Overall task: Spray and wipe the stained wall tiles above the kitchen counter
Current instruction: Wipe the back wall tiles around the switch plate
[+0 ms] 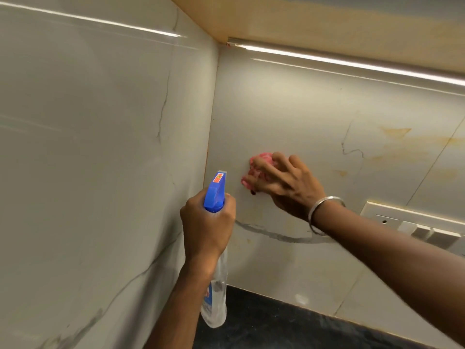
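L hand [206, 222] grips clear spray bottle [216, 295]; R hand [285, 183] clutches pink cloth [261, 157] against yellow-stained tiles [327, 117].

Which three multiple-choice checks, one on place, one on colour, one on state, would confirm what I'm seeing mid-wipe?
1. Where are the strongest yellow stains? A on the counter; B on the back wall tiles, right of the right hand; C on the left wall.
2. What colour is the spray bottle head? A blue; B green; C white.
3. What is the right hand doing? A hanging empty; B gripping the bottle; C holding the pink cloth against the tiles.

Answers: 1 B, the streaks sit above the switch plate; 2 A, the blue head tops the left hand; 3 C, its fingers curl over the cloth on the wall.
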